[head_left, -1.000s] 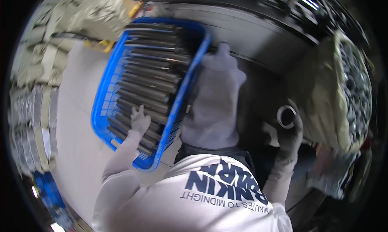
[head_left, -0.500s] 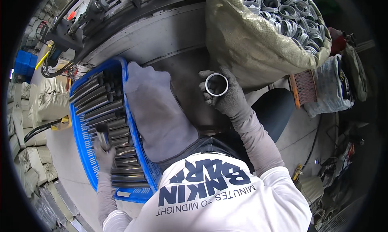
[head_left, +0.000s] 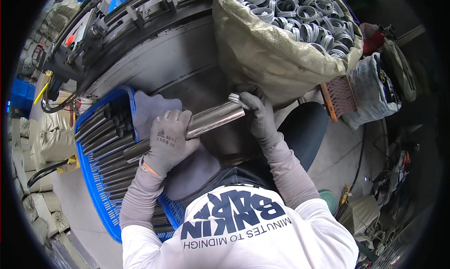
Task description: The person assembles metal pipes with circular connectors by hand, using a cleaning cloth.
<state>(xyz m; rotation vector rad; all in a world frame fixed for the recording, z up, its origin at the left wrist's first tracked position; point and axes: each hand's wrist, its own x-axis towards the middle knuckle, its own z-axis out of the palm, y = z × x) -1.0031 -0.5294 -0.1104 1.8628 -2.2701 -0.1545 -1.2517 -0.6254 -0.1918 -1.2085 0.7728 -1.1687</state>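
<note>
My left hand, in a grey glove, is wrapped around a shiny metal tube that lies slantwise across my lap. At the tube's right end, my gloved right hand grips a pale grey threaded ring. The ring sits at the upper edge of the tube's end; whether it is on the tube or only against it I cannot tell. To the left, a blue plastic basket holds several similar tubes in a stack, partly hidden by my left arm.
A large woven sack full of grey rings stands ahead on the right. A grey sheet lies over my leg beside the basket. Machine rails run along the far left. An orange-edged crate stands past my right knee.
My left hand has brought a tube from the basket across to my right hand. The ring in my right hand has turned from facing up to edge-on at the tube's end.
</note>
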